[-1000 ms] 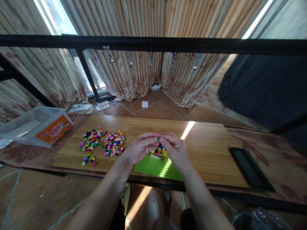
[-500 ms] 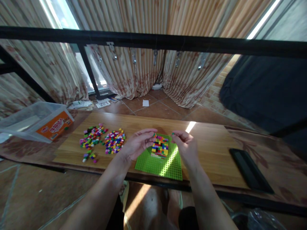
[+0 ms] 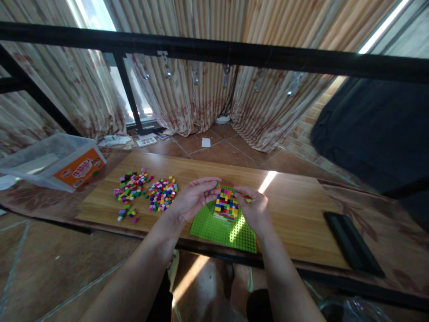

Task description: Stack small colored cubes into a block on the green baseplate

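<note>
A block of many-coloured building bricks [image 3: 226,206] stands on the green studded baseplate [image 3: 206,229] at the table's front edge. My left hand [image 3: 192,201] is pinched at the block's far left corner, and a small green brick [image 3: 217,185] shows at its fingertips. At the block's far right corner is my right hand [image 3: 255,209], thumb and forefinger closed around a small brick that is mostly hidden. Its fingertips are close to the block; whether they touch it I cannot tell.
Two piles of loose bricks, a mixed pile [image 3: 132,185] and a second pile [image 3: 163,194], lie left on the wooden board [image 3: 284,214]. A clear plastic box [image 3: 60,161] with an orange label stands far left. A black tray-like object [image 3: 353,243] lies right.
My hands were together over the block, then moved apart, a green brick showing in my right fingers. Now my right hand has come back in to the block's far right corner.
</note>
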`<state>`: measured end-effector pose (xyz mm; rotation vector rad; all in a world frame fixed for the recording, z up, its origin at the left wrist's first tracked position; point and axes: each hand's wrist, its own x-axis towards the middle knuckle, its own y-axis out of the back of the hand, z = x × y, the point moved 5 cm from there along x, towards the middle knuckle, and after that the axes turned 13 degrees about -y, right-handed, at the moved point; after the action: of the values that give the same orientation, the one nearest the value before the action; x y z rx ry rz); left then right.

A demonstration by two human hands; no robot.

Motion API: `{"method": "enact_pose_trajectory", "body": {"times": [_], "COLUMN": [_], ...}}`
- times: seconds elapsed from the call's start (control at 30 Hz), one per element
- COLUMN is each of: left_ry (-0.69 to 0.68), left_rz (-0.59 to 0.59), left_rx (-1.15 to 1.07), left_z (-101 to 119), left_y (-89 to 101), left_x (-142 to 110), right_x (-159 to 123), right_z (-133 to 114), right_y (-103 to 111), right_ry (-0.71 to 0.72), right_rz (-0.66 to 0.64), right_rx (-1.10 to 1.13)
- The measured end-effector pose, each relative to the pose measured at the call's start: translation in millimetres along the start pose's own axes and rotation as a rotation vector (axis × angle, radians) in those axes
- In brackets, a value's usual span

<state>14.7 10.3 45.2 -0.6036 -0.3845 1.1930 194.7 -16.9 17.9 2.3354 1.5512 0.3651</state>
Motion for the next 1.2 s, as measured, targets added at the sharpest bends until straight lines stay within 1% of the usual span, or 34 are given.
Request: {"method": "enact_pose_trajectory", "body": {"times": [0.23,0.4,0.57,0.7,0.9,1.2], "left_ry": [-0.001,-0.016,-0.013,-0.007,-0.011,-0.004], "left_rz": [0.003,-0.004,0.002,0.005,0.003,0.001], "left_rx": [-0.004,-0.008,-0.01,-0.013,-0.019,-0.017], "left_z": [1,1,0,0,2,0], "left_y": [2.5,5.2,5.8,5.3,4.9,5.3], "left_x": [0,1,1,0,-1,-1], "right_x": [3,4,7,9,10,10], "right_z": [8,11,11,9,14,12], "right_y": [-6,-9,-8,-8,-6,-6], "right_ry": [-0.043,-0.096,-0.126,-0.132,-0.155,-0.169], "right_rz": [-0.034,-0.088,-0.065,-0.083,-0.092,-0.095], "right_rx": [0.02,0.118,0.139,0.161,0.2,0.177]}}
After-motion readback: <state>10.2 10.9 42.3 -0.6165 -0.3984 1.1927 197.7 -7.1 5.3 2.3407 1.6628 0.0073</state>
